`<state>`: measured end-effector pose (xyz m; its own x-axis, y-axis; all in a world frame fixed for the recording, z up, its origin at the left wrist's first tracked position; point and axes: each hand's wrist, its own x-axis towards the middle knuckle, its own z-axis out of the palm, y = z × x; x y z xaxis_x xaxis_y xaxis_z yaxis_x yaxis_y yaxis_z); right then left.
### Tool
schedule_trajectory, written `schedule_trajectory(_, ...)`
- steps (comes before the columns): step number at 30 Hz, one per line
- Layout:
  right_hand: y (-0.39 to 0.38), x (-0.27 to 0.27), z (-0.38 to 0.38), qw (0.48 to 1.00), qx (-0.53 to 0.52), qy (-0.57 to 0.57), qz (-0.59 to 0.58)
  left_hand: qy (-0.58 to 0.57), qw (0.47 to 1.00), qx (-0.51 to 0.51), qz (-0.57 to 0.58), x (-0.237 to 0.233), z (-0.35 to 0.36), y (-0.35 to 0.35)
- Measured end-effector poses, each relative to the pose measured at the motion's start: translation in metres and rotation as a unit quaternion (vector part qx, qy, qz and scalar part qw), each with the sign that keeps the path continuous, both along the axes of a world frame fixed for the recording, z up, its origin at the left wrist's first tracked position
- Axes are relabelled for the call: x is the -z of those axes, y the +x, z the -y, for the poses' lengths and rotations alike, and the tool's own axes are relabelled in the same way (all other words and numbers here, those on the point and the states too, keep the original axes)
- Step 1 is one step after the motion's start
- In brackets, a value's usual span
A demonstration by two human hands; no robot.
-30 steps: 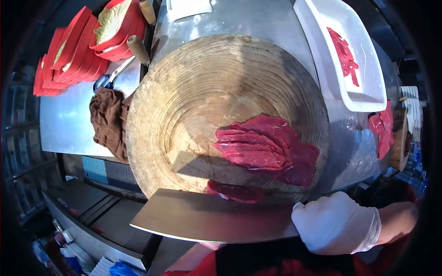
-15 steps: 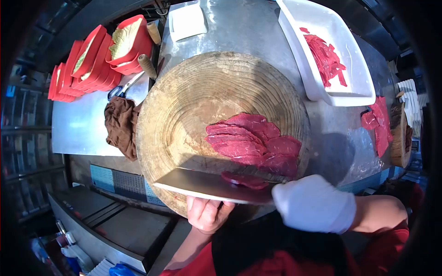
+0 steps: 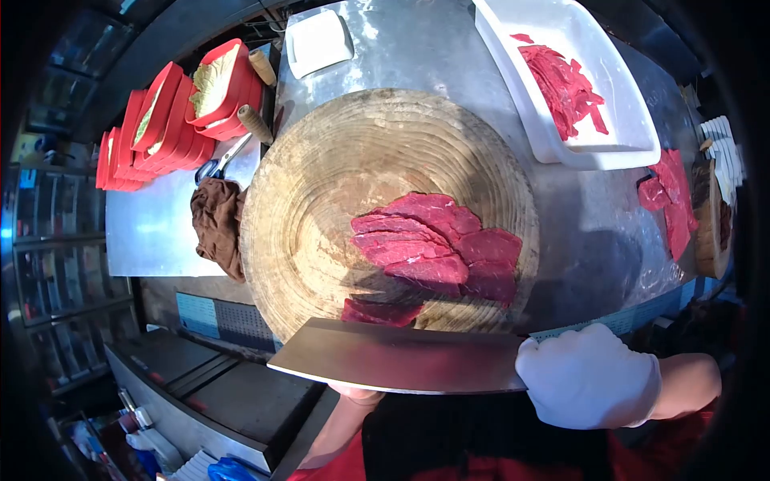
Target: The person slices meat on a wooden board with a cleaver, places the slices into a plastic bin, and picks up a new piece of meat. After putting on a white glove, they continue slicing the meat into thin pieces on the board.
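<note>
Counter: we see a steel counter (image 3: 449, 48) carrying everything.
Chopping block: a round wooden chopping block (image 3: 321, 184) sits mid-counter.
Tray: a white tray (image 3: 634, 140) stands just beside the block's far right and holds red meat strips (image 3: 561, 80).
Cleaver: our cleaver (image 3: 401, 357) lies flat, broad side up, at the block's near edge.
Bowls: stacked red bowls (image 3: 172, 120) stand far left.
Meat slices: overlapping meat slices (image 3: 433, 244) lie on the block's right half, and one loose slice (image 3: 381, 311) lies just beyond the blade.
Right hand: on our gloved right hand (image 3: 589, 377), the grip is clenched around the cleaver's handle.
Cloth: a brown cloth (image 3: 218, 224) touches the block's left edge.
Left hand: our bare left hand (image 3: 357, 394) peeks from under the blade; we cannot tell its grip.
</note>
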<state>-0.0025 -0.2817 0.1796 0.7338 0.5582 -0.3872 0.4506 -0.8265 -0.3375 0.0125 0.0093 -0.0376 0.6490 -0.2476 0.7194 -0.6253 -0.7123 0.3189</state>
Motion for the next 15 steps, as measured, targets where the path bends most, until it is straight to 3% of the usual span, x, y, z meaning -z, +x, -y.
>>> schedule_trajectory(3, 0.009, 0.001, -0.005, 0.996, 0.048, -0.007, -0.078, -0.006, 1.0, 0.019, -0.02, -0.001, -0.001, 0.001)
schedule_trajectory(10, 0.039, 0.004, -0.021, 0.993, -0.017, -0.027, -0.116, -0.032, 0.995, 0.06, -0.075, -0.007, 0.004, 0.01)
schedule_trajectory(15, 0.058, 0.009, -0.037, 0.985, 0.039, -0.025, -0.164, -0.069, 0.988, 0.084, -0.106, -0.014, 0.009, 0.024)
